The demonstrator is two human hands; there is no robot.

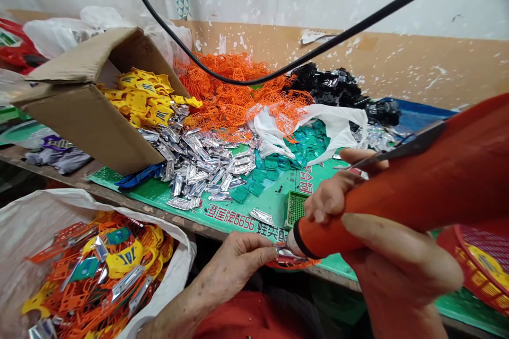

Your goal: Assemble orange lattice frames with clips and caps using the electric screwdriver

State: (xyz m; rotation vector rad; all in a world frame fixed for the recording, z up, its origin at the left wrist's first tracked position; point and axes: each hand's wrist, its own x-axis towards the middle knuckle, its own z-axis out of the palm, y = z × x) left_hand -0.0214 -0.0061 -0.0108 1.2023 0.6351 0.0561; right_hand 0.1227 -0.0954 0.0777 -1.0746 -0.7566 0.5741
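Observation:
My right hand (382,243) is wrapped round a thick orange electric screwdriver (417,185) with a metal lever along its side. Its pale nose points down and left, against a small part with silver and orange pieces (294,260). That part is pinched between the thumb and fingers of my left hand (238,262), at the table's front edge. The nose and my fingers hide much of it. Just beyond sits a small green basket (295,209), and a loose silver strip (261,216) lies near my left fingertips.
A tilted cardboard box (83,122) spills yellow parts (147,95). Beside it are piles of silver pieces (202,161), orange frames (234,95), teal panes (310,143) and black parts (330,85). A white sack (183,246) stands front left, a red basket (467,259) right. A black cable (338,39) hangs across.

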